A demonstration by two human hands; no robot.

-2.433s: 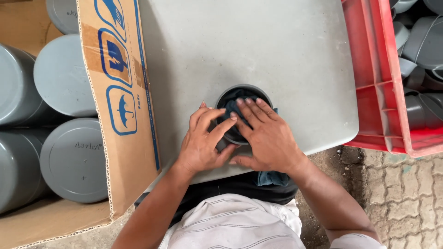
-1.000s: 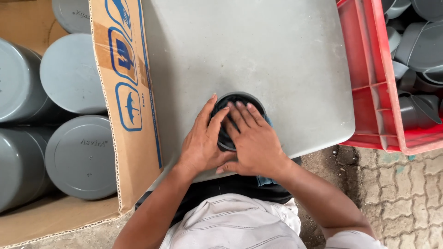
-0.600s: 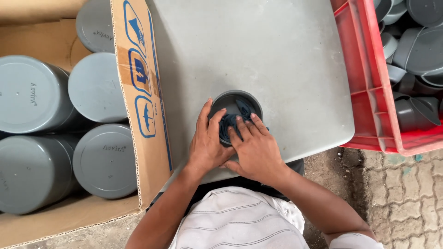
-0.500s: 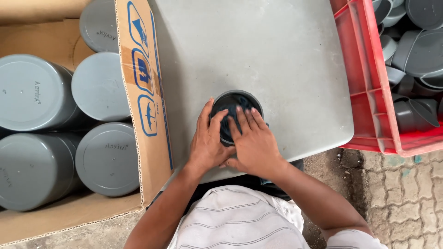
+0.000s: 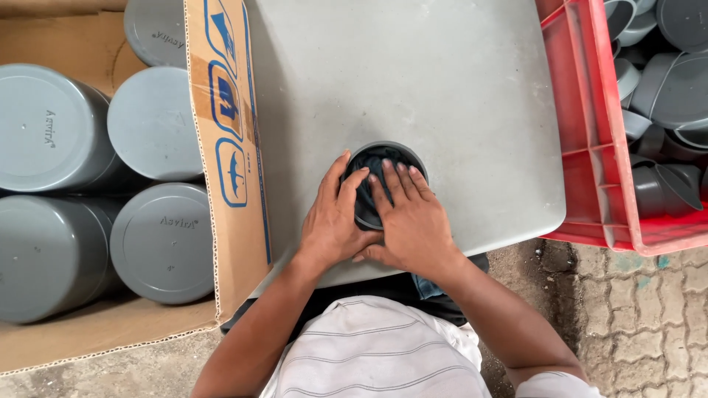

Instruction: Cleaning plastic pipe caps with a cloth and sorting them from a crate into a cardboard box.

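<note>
Brown cardboard box (image 5: 221,147), blue-printed flap, smooth grey capped cylinders (image 5: 162,239) | our left hand (image 5: 335,221) and right hand (image 5: 409,221) flat, fingers spread, pressing dark cloth (image 5: 376,158) into round grey fitting (image 5: 383,180) at matte table's (image 5: 413,74) near edge | red plastic crate (image 5: 582,147), grey fittings.

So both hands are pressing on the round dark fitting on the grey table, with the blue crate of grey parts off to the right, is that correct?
Nearly: the crate is red, not blue, as the head view shows. The rest holds: the left hand and right hand both press on the round dark fitting on the grey table, and the crate of grey parts sits to the right.
</note>
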